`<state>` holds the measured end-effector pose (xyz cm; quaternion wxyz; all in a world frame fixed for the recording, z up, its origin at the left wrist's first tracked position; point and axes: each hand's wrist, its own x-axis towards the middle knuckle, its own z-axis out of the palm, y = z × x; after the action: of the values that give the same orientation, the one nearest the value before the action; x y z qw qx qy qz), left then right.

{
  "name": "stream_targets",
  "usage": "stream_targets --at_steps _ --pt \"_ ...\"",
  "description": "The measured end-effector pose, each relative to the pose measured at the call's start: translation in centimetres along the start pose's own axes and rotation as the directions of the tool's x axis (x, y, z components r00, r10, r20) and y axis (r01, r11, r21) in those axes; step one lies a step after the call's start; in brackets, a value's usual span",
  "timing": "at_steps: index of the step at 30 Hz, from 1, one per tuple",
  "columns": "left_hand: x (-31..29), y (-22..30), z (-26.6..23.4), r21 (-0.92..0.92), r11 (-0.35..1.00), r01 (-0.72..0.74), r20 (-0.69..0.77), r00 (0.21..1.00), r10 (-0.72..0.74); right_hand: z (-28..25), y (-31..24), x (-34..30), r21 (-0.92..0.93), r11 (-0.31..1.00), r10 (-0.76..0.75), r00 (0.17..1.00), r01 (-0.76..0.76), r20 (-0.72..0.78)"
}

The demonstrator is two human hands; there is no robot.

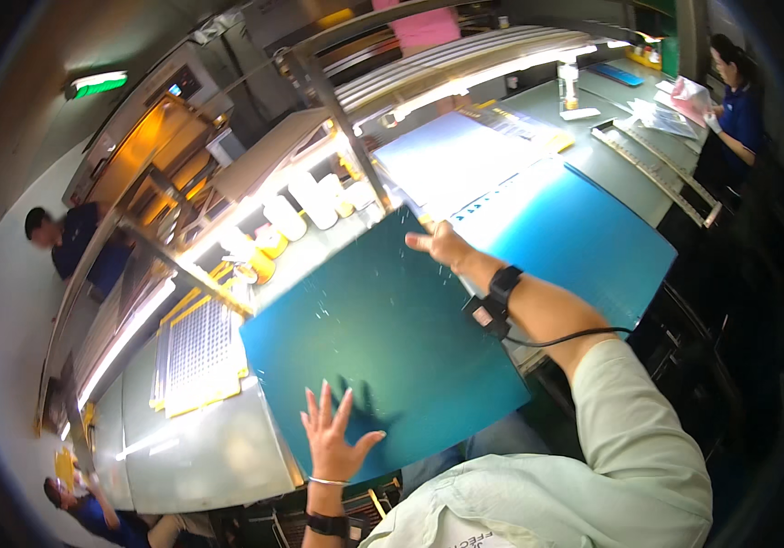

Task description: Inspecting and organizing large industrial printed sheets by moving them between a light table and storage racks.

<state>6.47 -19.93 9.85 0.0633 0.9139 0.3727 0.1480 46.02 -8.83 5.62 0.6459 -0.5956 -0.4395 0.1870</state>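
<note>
A large, flat dark teal sheet (392,320) lies tilted in front of my body, its near edge over my lap. Fingers spread wide, my left hand (333,445) is over the sheet's near left part and casts a shadow on it; whether the palm touches cannot be told. My right hand (444,245) grips the far right edge, thumb on top and the other fingers mostly hidden. To the right, a brighter blue sheet (584,242) rests on the bench, beside a pale, glare-washed sheet (447,155).
White bottles (310,203) and orange-lidded containers (259,265) stand under a lit metal shelf frame (346,146). A yellow-edged grid panel (198,352) lies on the left bench (200,457). A slotted metal rack (657,169) sits at right. Co-workers stand or sit around.
</note>
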Motion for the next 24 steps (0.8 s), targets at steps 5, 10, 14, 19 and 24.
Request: stream_targets --at_steps 5,10,14,19,24 --pt "-2.0 -1.1 7.4 0.090 0.963 0.254 0.152 0.952 -0.266 -4.6 1.5 -3.9 -0.707 0.707 0.097 0.987 0.020 0.126" --pt "-0.7 -1.3 8.0 0.087 0.959 0.271 0.151 0.947 -0.282 -25.8 -0.2 -10.3 -0.877 0.381 -0.489 0.742 -0.292 -0.459" --pt "0.9 -1.2 8.0 0.089 0.957 0.277 0.158 0.945 -0.288 -40.4 3.9 -20.9 -0.396 0.496 -0.246 0.312 -0.773 -0.918" --pt "1.1 -1.4 6.7 0.098 0.949 0.299 0.230 0.921 -0.313 -39.8 7.1 -23.6 0.051 0.871 0.367 0.579 -0.488 -0.728" --pt "1.0 -1.1 6.1 0.133 0.957 0.258 0.294 0.912 -0.287 -41.4 2.8 -23.4 0.241 0.886 0.442 0.564 -0.395 -0.698"
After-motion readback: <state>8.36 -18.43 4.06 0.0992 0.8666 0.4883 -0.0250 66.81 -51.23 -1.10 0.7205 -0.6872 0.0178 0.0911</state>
